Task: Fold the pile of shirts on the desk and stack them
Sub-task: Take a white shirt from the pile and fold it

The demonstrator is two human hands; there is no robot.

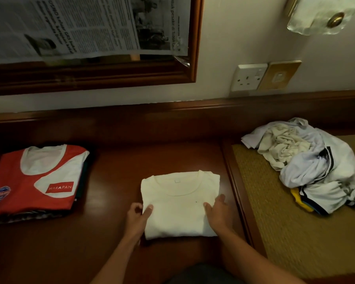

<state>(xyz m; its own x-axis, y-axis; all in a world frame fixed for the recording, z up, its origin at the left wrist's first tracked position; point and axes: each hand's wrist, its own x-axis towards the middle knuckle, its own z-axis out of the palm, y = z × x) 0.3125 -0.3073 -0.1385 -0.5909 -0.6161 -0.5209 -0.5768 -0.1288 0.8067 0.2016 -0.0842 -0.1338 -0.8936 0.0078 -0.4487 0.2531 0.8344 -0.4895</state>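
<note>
A folded cream-white shirt [178, 203] lies collar-up in the middle of the wooden desk [115, 165]. My left hand [138, 217] grips its left edge, thumb on top and fingers underneath. My right hand [218, 214] grips its right edge in the same way. On the left stands a stack of folded shirts [35, 181], a red and white one on top. At the right a crumpled pile of unfolded shirts [307, 162], white and cream, lies on a woven mat.
The woven mat [285, 232] covers a raised section to the right. A framed mirror [195, 64] covered with newspaper hangs above. A wall socket [249, 77] and a wall lamp [324, 15] are on the wall behind.
</note>
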